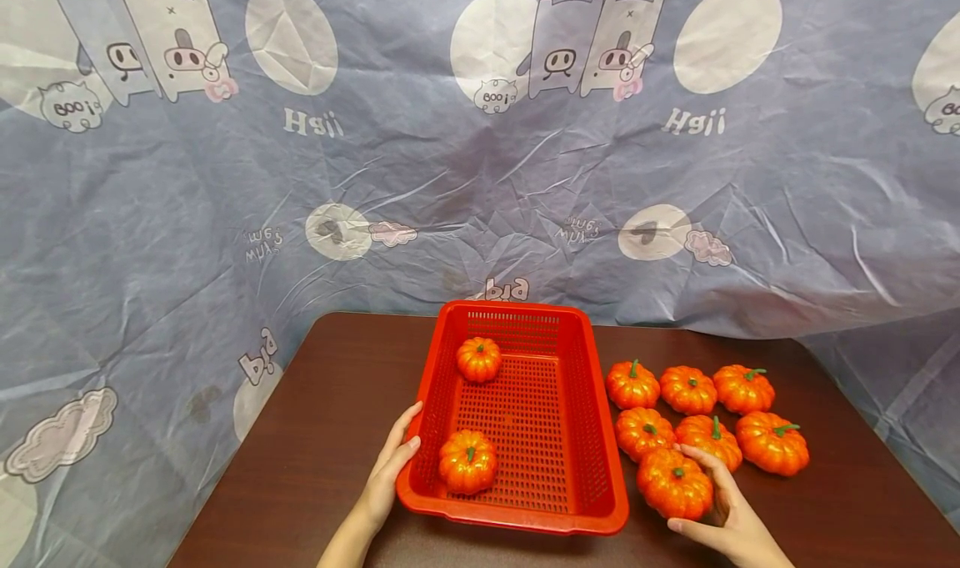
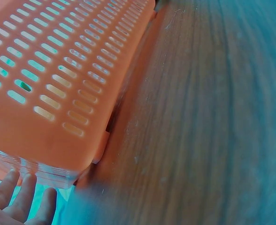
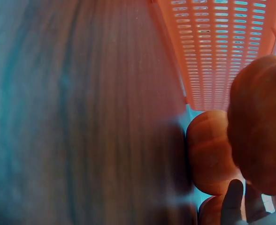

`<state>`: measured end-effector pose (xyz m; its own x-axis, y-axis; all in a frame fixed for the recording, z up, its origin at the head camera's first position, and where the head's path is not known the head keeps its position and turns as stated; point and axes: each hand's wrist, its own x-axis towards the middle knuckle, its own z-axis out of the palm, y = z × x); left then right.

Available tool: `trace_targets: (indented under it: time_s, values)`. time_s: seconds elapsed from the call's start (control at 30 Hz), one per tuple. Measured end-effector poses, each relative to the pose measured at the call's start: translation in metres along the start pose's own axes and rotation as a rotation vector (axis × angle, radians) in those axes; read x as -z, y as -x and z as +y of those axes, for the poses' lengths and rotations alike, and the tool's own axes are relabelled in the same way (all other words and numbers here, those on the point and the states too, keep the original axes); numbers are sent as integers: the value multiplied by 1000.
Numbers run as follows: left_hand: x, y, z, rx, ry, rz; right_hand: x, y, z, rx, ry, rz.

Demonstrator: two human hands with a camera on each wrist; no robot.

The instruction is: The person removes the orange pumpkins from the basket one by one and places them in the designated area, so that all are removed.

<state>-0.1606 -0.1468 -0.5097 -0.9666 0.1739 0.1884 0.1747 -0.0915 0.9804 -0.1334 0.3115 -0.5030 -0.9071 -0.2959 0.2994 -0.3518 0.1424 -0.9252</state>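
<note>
Left hand: We found the left hand [image 1: 382,480] at the left side of a red, rectangular, perforated plastic basket [image 1: 512,518], its fingers extended and touching it.
Right hand: We observed the right hand [image 1: 735,518] grasping a glossy orange, ribbed, round pumpkin [image 1: 675,486] between thumb and fingers.
Held pumpkin: We noted it raised off the table, just outside the basket's near right corner.
Basket contents: We counted two matching pumpkins, a far one [image 1: 478,359] and a near one [image 1: 468,462], both along the left side.
Loose stock: We recorded six green-stemmed orange pumpkins [image 1: 688,389] right of the basket, in two rows of three.
Table: We saw a dark brown, wood-grained tabletop [image 1: 262,485] beneath everything.
Backdrop: We noted a creased grey-blue cloth [image 1: 450,184] printed with cartoon pigs.
</note>
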Motion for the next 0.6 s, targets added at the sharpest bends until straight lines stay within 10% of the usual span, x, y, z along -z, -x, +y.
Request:
trace_targets:
  time_s: [0.2, 0.6]
  values:
    - [0, 0, 0, -9, 9, -6, 2, 2, 4, -94, 72, -26]
    - [0, 0, 0, -12, 14, -5, 2, 5, 19, -14, 134, -62]
